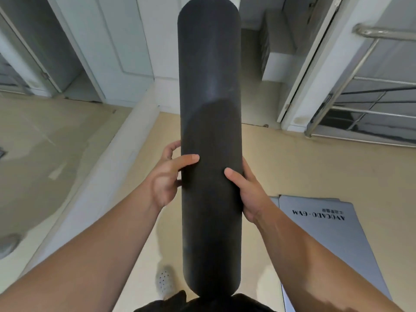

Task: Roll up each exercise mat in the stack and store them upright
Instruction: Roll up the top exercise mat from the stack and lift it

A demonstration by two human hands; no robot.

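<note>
You hold the rolled dark mat (210,136) off the floor, your left hand (166,176) and right hand (246,194) curled round its sides, thumbs pressed on its front. Loosen that grip and the roll may spring open or slip. The grey mats (333,233) lying flat at your right read "AVOCADO · GYM".

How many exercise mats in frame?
3. A rolled dark mat gripped by left hand and right hand; a grey printed mat flat on the floor lower right; another grey mat peeking from under it. More may lie hidden beneath.
</note>
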